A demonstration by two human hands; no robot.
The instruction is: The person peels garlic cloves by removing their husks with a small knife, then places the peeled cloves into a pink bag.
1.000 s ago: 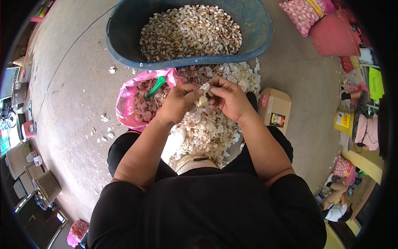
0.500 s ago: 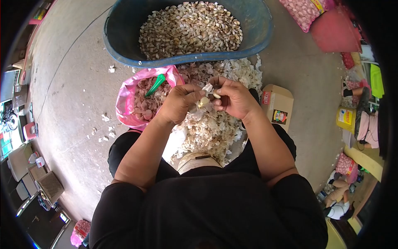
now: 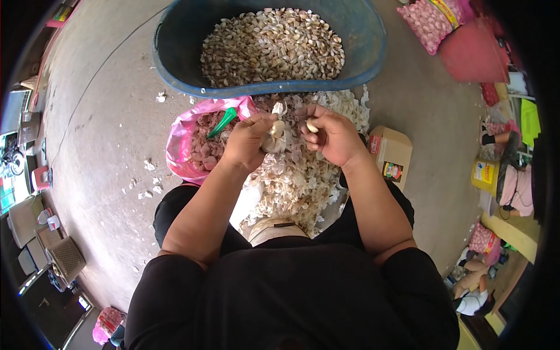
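Closed fingers of my left hand (image 3: 249, 142) grip a partly broken garlic bulb (image 3: 276, 139) with papery skin standing up from it. A short gap away, my right hand (image 3: 337, 137) pinches a pale garlic clove (image 3: 312, 125) between thumb and fingers. Below both hands spreads a heap of garlic skins (image 3: 294, 189). Beyond them stands a large blue tub (image 3: 256, 90) with many loose garlic cloves (image 3: 271, 46) in it. Left of my left hand lies an open pink bag (image 3: 175, 143), holding reddish skins and bulb remains, with a green-handled tool (image 3: 223, 121) resting on top.
A cardboard box (image 3: 401, 143) lies right of the heap. Scraps of skin dot the concrete floor (image 3: 111, 192). At far right are a yellow container (image 3: 485, 173), a red tub (image 3: 473, 52), a net sack of garlic (image 3: 429, 23) and other people, partly seen. Crates (image 3: 65, 254) stand at left.
My hands have moved apart. The right hand has drawn away with a clove, while the bulb stays in the left hand. The whole view has shifted slightly.
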